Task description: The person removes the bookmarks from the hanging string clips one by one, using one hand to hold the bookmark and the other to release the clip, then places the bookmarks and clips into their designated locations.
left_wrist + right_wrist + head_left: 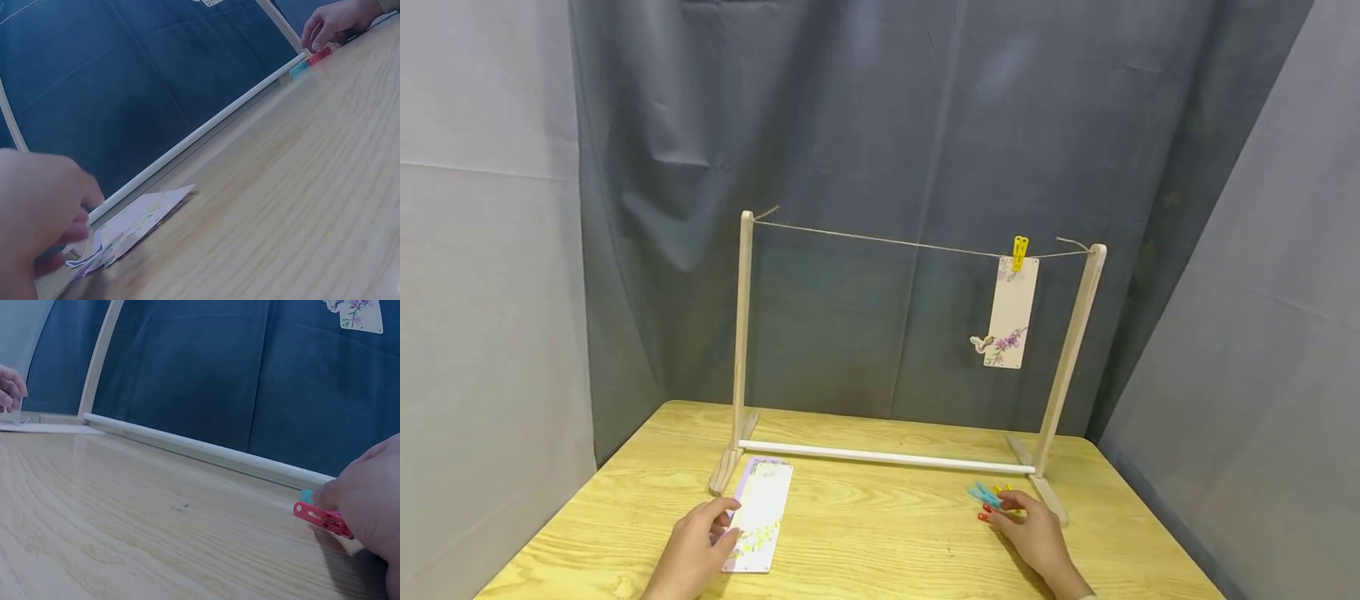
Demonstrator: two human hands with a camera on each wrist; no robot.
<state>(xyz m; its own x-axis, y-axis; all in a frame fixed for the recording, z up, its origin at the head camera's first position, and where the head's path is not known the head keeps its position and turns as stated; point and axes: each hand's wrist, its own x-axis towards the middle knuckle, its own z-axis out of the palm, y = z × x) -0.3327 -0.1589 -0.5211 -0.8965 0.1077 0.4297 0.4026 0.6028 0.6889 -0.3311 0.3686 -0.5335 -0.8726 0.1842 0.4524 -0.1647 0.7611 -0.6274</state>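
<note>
A cream card with yellow flowers [763,517] lies over a lilac-edged card [747,481] on the table. My left hand [694,546] is at their left edge, fingers loosely bent and thumb apart, pinching nothing. My right hand [1033,533] reaches down to a small group of clothespins at the right. Its thumb and forefinger stand apart around the blue clothespin [983,493] and the red clothespin [322,519]. Fingertips partly hide both. Behind them, yellow clothespins [1002,488] show only in part.
A wooden frame with a white crossbar [887,457] stands across the table [865,533]. Twine [880,239] runs between its posts. From the twine's right part, a yellow clothespin [1019,252] holds a card with purple flowers and a bird [1013,308]. Grey curtains surround the table.
</note>
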